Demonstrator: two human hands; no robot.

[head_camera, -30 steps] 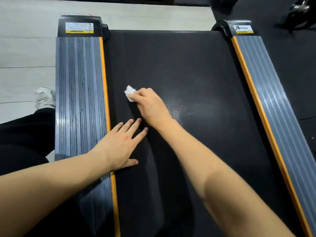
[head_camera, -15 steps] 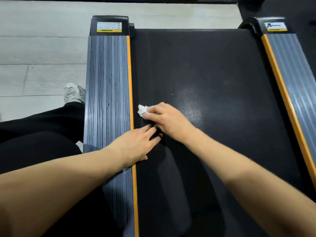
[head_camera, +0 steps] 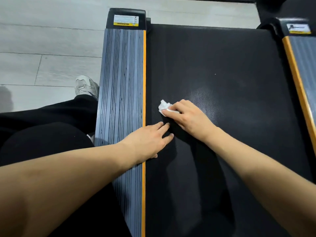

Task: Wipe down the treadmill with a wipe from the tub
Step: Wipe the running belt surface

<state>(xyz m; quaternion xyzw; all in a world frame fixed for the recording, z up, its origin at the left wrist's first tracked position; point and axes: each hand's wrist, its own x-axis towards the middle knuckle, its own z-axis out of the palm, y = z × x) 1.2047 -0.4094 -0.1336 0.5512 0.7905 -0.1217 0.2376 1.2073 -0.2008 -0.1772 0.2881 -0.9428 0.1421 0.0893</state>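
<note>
Mid-wipe, centre of frame: my right hand (head_camera: 186,117) has its fingers (head_camera: 168,112) curled over a small crumpled white wipe (head_camera: 164,106), pressing it onto the black textured treadmill belt (head_camera: 213,57), just right of the orange edge strip (head_camera: 144,82). Left hand (head_camera: 147,141) lies flat, fingers straight and spread, holding nothing, heel on the grey ribbed side rail (head_camera: 121,82), fingertips on the belt just below the wipe hand. To do this step well, I'd say: keep the wad flat under the pads, not bunched at the tips, run overlapping strokes, and take the pass right up to the orange strip, where grime likely collects. The wipe looks small for this belt, so refold it or fetch a fresh one. Second grey rail with orange strip (head_camera: 297,74) at right edge, probably not done yet. Containers: none in view; the tub is out of frame, so I can't tell its contents. White shoe (head_camera: 85,85) on the pale plank floor (head_camera: 42,40), upper left.
</note>
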